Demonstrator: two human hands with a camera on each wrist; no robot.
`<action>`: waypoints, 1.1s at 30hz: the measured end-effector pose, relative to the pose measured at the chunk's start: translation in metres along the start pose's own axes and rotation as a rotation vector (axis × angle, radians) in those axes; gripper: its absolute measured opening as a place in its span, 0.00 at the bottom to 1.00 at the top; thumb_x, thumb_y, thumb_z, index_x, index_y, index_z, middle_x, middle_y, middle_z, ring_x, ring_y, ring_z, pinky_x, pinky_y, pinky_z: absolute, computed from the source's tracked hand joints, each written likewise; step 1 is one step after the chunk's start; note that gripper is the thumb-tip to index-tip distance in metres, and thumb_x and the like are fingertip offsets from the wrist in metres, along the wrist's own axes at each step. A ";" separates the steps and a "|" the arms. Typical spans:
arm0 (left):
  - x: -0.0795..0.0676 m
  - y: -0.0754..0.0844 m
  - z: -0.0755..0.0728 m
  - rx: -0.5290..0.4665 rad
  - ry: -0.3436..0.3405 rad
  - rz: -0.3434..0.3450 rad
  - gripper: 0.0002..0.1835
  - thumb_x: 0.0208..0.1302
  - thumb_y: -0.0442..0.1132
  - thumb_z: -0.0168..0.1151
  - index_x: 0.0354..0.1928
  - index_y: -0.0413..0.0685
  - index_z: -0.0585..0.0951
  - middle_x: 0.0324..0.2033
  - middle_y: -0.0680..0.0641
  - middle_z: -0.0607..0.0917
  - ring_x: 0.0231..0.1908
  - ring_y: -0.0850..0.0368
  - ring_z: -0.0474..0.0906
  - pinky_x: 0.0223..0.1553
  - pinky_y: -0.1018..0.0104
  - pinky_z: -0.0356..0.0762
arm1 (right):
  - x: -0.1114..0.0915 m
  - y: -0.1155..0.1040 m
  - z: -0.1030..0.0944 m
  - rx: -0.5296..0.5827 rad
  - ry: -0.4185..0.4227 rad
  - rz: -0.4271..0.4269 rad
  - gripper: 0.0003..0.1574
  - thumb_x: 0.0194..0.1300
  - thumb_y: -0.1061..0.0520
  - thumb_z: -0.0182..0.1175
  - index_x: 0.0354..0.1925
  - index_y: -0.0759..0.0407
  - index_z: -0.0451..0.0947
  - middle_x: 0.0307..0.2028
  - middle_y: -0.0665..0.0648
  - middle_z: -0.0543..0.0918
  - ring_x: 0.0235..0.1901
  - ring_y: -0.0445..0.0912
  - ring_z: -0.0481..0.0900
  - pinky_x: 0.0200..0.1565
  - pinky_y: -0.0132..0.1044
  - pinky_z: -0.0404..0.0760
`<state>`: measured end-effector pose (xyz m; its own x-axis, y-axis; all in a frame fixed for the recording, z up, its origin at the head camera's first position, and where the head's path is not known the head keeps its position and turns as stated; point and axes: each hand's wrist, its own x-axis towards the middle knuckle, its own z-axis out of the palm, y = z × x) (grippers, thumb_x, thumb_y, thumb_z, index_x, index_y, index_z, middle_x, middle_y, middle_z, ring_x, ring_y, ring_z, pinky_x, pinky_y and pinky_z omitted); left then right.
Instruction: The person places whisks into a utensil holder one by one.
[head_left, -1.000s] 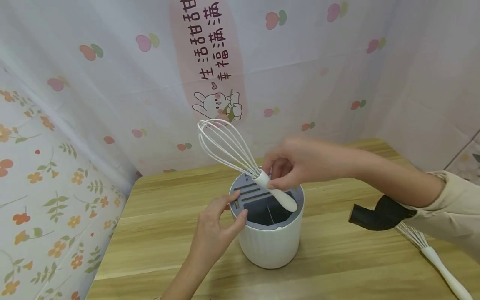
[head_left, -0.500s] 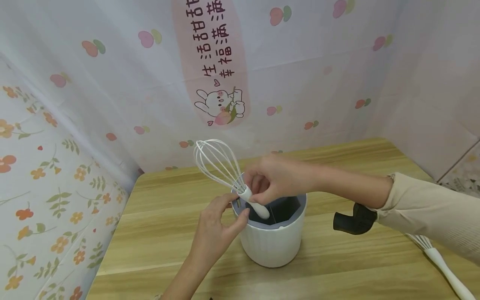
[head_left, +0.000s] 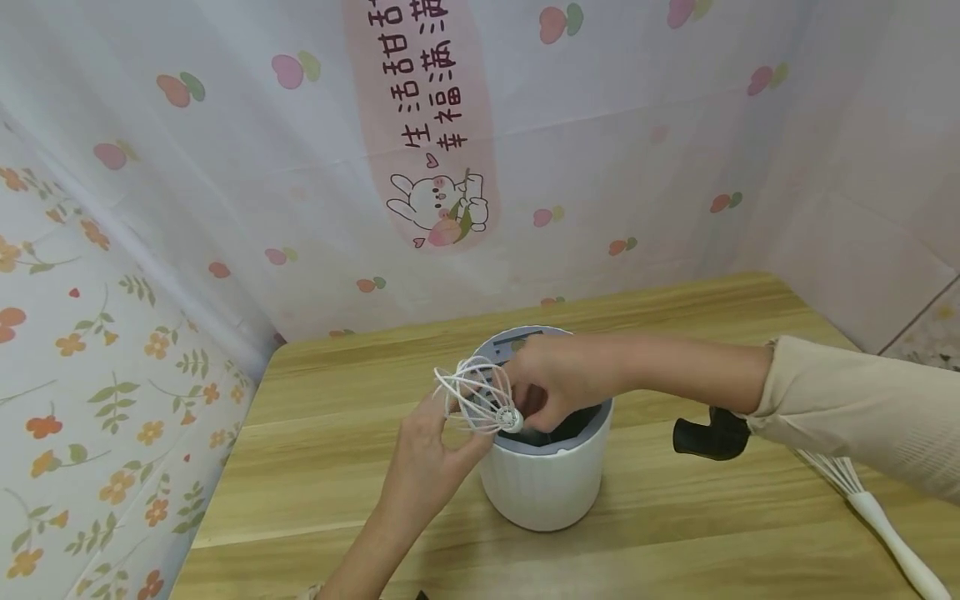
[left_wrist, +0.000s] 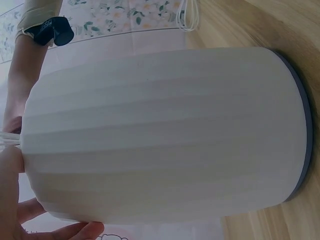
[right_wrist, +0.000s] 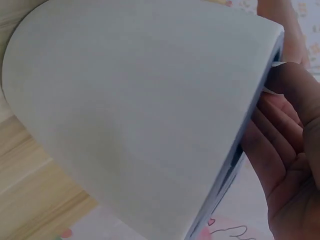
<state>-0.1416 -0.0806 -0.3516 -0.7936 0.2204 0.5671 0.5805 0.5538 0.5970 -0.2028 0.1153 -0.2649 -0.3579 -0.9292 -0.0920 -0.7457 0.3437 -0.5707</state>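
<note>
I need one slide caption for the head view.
Right hand holds a white wire whisk, wires up, at the mouth of a ribbed white cylindrical holder; left hand grips it.

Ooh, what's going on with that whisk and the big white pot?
A person's right hand pinches a white wire whisk, its handle pointing down at the dark opening of a round, ribbed white container with a grey slotted top. The left hand holds the container near its rim. The whisk's wire loops stick up. Another white-handled wire whisk lies on the pale wooden table.
</note>
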 end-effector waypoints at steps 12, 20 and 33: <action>-0.001 0.001 0.002 0.038 0.010 0.017 0.16 0.51 0.41 0.66 0.43 0.50 0.80 0.39 0.54 0.82 0.43 0.62 0.76 0.45 0.64 0.75 | 0.005 -0.007 0.007 -0.208 -0.025 0.011 0.08 0.51 0.64 0.65 0.29 0.54 0.77 0.19 0.41 0.73 0.20 0.32 0.66 0.22 0.24 0.68; -0.001 0.003 0.003 -0.015 0.009 0.000 0.19 0.53 0.38 0.64 0.50 0.50 0.79 0.41 0.55 0.81 0.40 0.65 0.76 0.44 0.66 0.75 | -0.004 -0.005 -0.002 -0.001 0.007 0.072 0.08 0.49 0.61 0.68 0.30 0.57 0.79 0.24 0.41 0.78 0.24 0.32 0.70 0.30 0.27 0.75; -0.003 0.003 0.000 -0.007 0.008 -0.045 0.20 0.56 0.42 0.64 0.53 0.54 0.78 0.43 0.57 0.80 0.41 0.66 0.75 0.44 0.66 0.76 | -0.030 -0.005 -0.033 0.250 0.007 0.229 0.09 0.54 0.66 0.64 0.36 0.64 0.78 0.32 0.52 0.83 0.34 0.41 0.81 0.38 0.34 0.80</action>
<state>-0.1380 -0.0791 -0.3515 -0.8174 0.1888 0.5443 0.5457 0.5570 0.6261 -0.2063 0.1455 -0.2325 -0.5051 -0.8302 -0.2357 -0.4851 0.4990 -0.7180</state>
